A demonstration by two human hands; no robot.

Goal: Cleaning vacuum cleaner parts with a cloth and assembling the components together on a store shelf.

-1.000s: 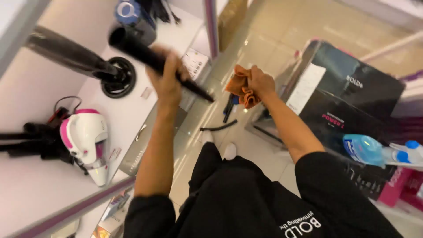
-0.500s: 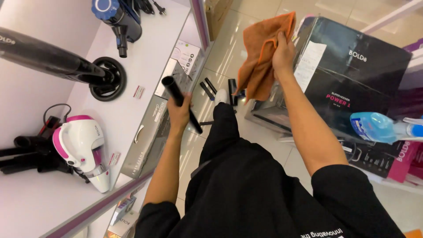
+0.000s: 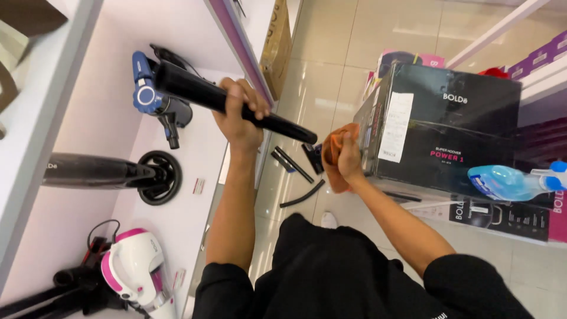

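My left hand (image 3: 239, 113) grips a long black vacuum tube (image 3: 195, 91) around its middle and holds it level in front of the white shelf (image 3: 195, 159). The tube's narrow end points right, toward my right hand (image 3: 348, 158). That hand is closed on a bunched orange cloth (image 3: 332, 150), just past the tube's tip and next to a large black carton (image 3: 449, 130).
On the shelf lie a blue handheld vacuum (image 3: 150, 97), a black stick vacuum with a round base (image 3: 112, 172) and a pink and white vacuum (image 3: 133, 272). Black nozzle parts (image 3: 295, 168) lie on the tiled floor. A blue spray bottle (image 3: 511, 182) rests on boxes at right.
My left hand has raised the black tube from beside the shelf edge up to shelf level. My right hand has lowered the orange cloth and bunched it near the tube's tip.
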